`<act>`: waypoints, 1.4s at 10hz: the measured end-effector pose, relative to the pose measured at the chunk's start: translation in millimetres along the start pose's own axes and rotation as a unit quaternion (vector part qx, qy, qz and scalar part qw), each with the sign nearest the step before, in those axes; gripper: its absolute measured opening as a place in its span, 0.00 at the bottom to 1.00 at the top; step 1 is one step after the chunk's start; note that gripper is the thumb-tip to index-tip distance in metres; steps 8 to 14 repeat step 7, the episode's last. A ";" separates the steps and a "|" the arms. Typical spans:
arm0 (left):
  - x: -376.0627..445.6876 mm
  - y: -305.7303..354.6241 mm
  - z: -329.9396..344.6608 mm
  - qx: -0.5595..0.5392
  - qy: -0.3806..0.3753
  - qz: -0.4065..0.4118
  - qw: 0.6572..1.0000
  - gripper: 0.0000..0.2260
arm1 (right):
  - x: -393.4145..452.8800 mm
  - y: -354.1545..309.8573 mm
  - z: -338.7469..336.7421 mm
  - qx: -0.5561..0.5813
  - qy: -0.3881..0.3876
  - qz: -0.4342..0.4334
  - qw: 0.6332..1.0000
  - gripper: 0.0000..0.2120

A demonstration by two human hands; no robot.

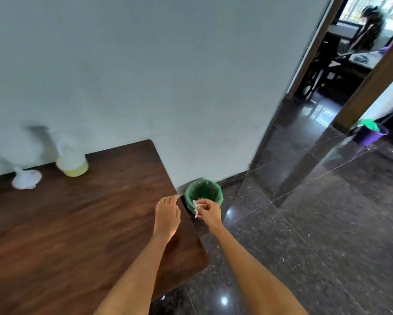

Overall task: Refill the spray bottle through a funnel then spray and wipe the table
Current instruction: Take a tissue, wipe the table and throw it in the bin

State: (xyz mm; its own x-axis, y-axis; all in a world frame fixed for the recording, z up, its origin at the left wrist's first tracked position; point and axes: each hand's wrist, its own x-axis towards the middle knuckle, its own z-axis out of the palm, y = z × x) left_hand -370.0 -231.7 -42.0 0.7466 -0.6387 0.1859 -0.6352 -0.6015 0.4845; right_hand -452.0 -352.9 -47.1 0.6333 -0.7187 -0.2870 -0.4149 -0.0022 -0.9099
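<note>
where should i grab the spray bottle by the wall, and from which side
Grip the spray bottle at its narrow neck just below the head, coming from the front, the table's open side. The wall sits right behind it, and the body flares wide toward the base. The picture is blurred, so the trigger's direction can't be told.

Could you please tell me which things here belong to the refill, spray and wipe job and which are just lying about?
Job:
clear spray bottle with yellow liquid
white plastic funnel
brown wooden table
white crumpled tissue, pinched in right hand

Lying about:
green-lined waste bin
purple bucket
</note>
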 end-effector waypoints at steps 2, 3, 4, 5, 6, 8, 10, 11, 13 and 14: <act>75.5 26.2 51.0 0.003 -0.034 0.003 0.999 0.13 | 96.9 29.8 -52.0 -0.103 0.016 0.023 0.994 0.10; 125.5 36.8 95.5 0.007 -0.068 -0.019 0.997 0.15 | 164.5 53.2 -78.0 -0.144 0.016 0.037 0.989 0.12; 171.1 38.7 144.5 0.021 -0.116 -0.088 0.989 0.17 | 232.7 72.2 -94.3 -0.183 0.005 0.049 0.982 0.13; 203.7 33.1 189.9 0.021 -0.138 -0.164 0.977 0.17 | 300.1 84.7 -88.1 -0.203 -0.024 0.048 0.978 0.13; 218.0 24.4 224.6 0.014 -0.140 -0.189 0.972 0.16 | 344.0 100.1 -67.5 -0.211 -0.066 0.053 0.974 0.13; 221.7 16.7 251.8 0.013 -0.141 -0.213 0.967 0.15 | 385.8 133.0 -51.2 -0.232 -0.117 0.070 0.963 0.16; 221.7 16.7 251.8 0.013 -0.141 -0.213 0.967 0.15 | 385.8 133.0 -51.2 -0.232 -0.117 0.070 0.963 0.16; 221.7 16.7 251.8 0.013 -0.141 -0.213 0.967 0.15 | 385.8 133.0 -51.2 -0.232 -0.117 0.070 0.963 0.16; 221.7 16.7 251.8 0.013 -0.141 -0.213 0.967 0.15 | 385.8 133.0 -51.2 -0.232 -0.117 0.070 0.963 0.16; 221.7 16.7 251.8 0.013 -0.141 -0.213 0.967 0.15 | 385.8 133.0 -51.2 -0.232 -0.117 0.070 0.963 0.16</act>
